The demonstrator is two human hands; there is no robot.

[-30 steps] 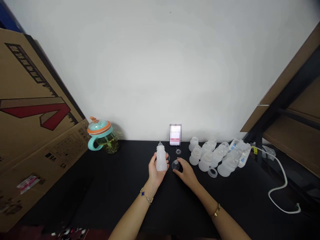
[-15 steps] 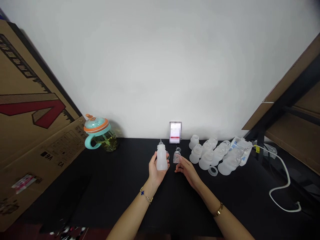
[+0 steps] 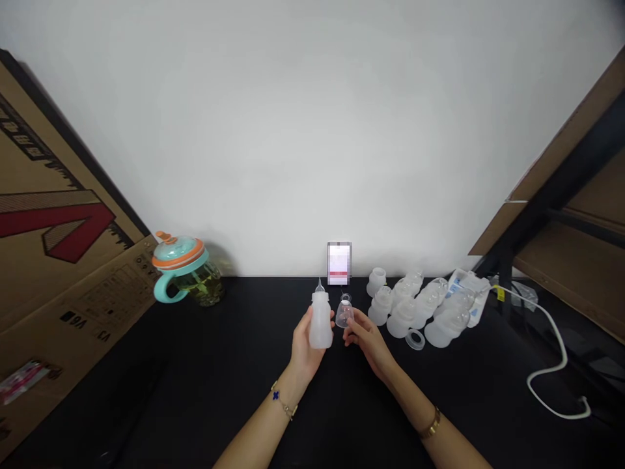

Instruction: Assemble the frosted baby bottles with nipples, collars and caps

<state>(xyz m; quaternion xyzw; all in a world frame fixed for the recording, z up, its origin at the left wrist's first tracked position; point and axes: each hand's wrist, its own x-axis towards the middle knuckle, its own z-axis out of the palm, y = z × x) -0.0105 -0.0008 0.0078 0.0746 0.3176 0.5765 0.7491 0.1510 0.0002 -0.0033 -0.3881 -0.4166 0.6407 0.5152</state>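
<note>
My left hand (image 3: 306,345) is wrapped round a frosted white baby bottle (image 3: 321,322), held upright with a thin, pointed clear nipple (image 3: 319,286) on its top. Just to the right, my right hand (image 3: 366,335) pinches a clear dome-shaped bottle cap (image 3: 344,315) between thumb and fingers. The cap is apart from the bottle. A small clear ring (image 3: 346,298) shows right behind the cap.
Several frosted bottles (image 3: 402,316) cluster to the right, with a loose clear ring (image 3: 415,339) before them. A phone (image 3: 339,264) leans on the wall. A teal-handled teapot (image 3: 180,267) stands left by a cardboard box (image 3: 97,312). A white cable (image 3: 561,365) lies far right.
The bottle and cap now sit slightly lower in view, the bottle a little farther right. My fingers have shifted on the cap; both hands keep their hold.
</note>
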